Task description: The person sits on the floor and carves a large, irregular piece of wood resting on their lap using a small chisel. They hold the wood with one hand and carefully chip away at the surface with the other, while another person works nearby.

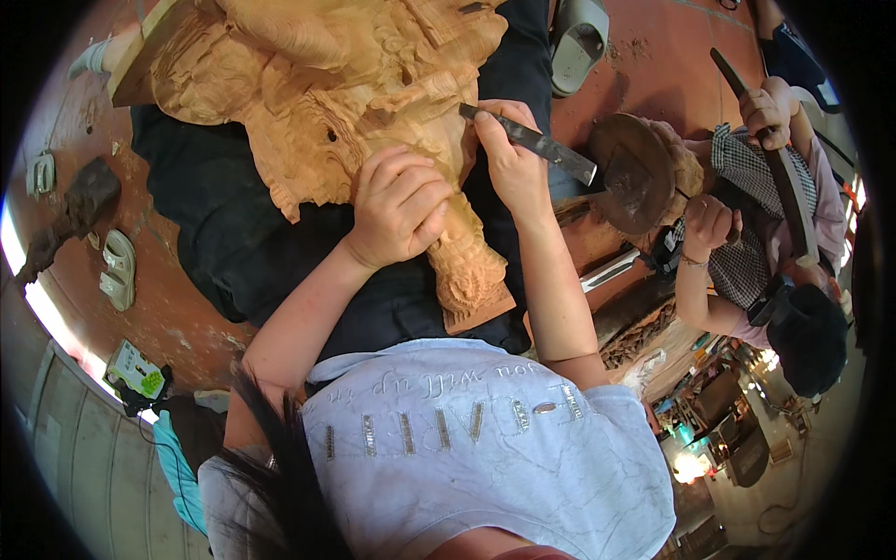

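Observation:
A large pale wood carving (308,93) with deep folds and ridges lies across my lap. Its narrow end, a carved head-like part (467,271) on a small square base, points toward my chest. My left hand (399,207) is closed over the carving just above that end, its fingers curled; whatever lies under the palm is hidden. In my right hand (515,161) is a flat, dark steel carving blade (546,149), pinched between thumb and fingers. One end of it reaches the carving's right side, and the squared, shinier end sticks out to the right.
Dark cloth (205,215) covers my legs. At the right, another person (775,205) holds a long curved tool (779,177) beside a round wooden piece (635,173). A grey clog (579,47) and pale sandals (119,269) lie on the reddish floor. A dark wooden piece (89,196) is at left.

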A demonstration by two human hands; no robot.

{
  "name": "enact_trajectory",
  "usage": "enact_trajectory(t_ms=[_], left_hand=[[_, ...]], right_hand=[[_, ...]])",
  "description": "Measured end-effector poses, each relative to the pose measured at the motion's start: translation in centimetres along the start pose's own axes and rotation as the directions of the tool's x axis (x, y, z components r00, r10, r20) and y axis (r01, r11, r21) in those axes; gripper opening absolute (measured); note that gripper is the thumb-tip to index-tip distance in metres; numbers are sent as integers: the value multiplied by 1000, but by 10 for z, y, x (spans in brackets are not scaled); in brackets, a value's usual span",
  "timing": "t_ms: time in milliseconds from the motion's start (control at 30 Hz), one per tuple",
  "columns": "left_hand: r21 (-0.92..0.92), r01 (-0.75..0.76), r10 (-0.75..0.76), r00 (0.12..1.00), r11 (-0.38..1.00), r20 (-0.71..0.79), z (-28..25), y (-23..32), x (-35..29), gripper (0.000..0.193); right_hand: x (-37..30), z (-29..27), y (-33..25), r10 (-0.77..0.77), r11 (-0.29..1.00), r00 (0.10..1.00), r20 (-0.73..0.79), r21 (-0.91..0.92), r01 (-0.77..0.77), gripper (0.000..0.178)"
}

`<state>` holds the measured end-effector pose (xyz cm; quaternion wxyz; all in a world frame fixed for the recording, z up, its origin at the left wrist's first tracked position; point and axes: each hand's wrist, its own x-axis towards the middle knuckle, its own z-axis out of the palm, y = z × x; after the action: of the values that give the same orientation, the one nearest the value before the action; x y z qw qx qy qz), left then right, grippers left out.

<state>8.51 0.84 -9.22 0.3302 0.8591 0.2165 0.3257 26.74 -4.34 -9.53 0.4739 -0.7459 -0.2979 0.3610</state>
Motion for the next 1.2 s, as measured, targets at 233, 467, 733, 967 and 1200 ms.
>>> enact_trajectory(t_ms=[233,467,733,967,1200], left_hand=[[8,-8,8,1000,1000,-7,0,0,0,13],[-3,-7,7,1000,1000,9,0,-1,0,14],[-13,-6,6,1000,1000,-1,1,0,0,12],[-2,-19,19,1000,1000,3,-1,-1,2,10],[39,37,-40,996,999,85,-4,10,11,11]], right_hand=[[1,0,-6,89,985,996,29,145,-92,20],[0,-5,-6,248,870,963,106,413,-269,19],[0,-6,-2,292,807,949,117,503,-310,19],[0,-10,12,266,882,963,48,392,-263,22],[-3,-2,17,170,801,985,31,579,-156,22]])
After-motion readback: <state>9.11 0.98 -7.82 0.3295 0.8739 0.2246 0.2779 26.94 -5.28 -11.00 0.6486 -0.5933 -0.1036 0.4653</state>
